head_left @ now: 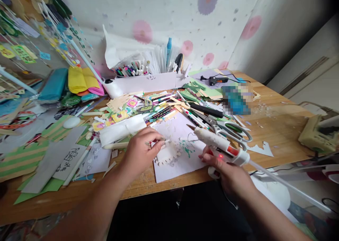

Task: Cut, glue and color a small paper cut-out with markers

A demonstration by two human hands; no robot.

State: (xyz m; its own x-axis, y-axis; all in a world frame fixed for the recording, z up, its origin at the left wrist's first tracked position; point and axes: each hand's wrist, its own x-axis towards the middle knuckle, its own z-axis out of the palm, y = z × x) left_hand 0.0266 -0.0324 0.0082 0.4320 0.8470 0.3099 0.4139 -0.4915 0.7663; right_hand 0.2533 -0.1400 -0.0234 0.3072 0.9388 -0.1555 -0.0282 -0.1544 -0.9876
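Observation:
My right hand (231, 172) is wrapped round the grip of a white hot glue gun (215, 142). Its red light glows, its nozzle points left over the table, and a long clear glue stick (288, 184) runs out of its back. Thumb and fingers of my left hand (143, 147) are pinched together on a tiny pale piece (167, 141), too small to make out fully. Just below those fingertips lies a white piece with a notched edge (168, 154), resting on a pale sheet of paper (169, 174) marked with green smears (187, 147).
Grey-handled scissors (227, 130) lie behind the glue gun. Pens, paper strips and a white roll (122, 130) crowd the table. A long box (148, 81) of markers stands at the back. Striped and green papers (23, 158) cover the left. A beige device (320, 133) is at right.

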